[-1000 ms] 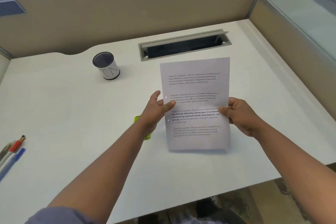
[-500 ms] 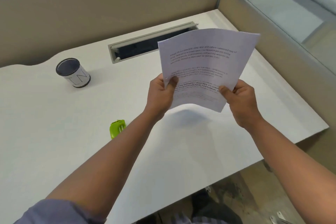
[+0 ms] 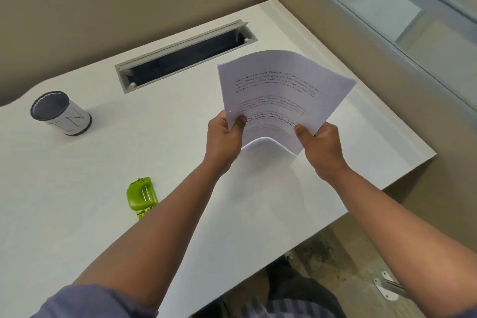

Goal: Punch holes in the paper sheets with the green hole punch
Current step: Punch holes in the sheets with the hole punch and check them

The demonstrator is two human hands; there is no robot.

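Paper sheets (image 3: pixel 281 95) are being held up above the right part of the white desk (image 3: pixel 77 188), bending into a curve, with the left hand (image 3: pixel 224 137) pinching their left edge and the right hand (image 3: pixel 320 144) gripping their near right edge, thumbs lying on the printed side. Well apart from both hands, the green hole punch (image 3: pixel 140 195) is lying untouched on the desk, nearer and to the left, just beside the left forearm.

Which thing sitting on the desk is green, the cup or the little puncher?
The green hole punch, lying by the left forearm. The cup farther back is white with a dark rim.
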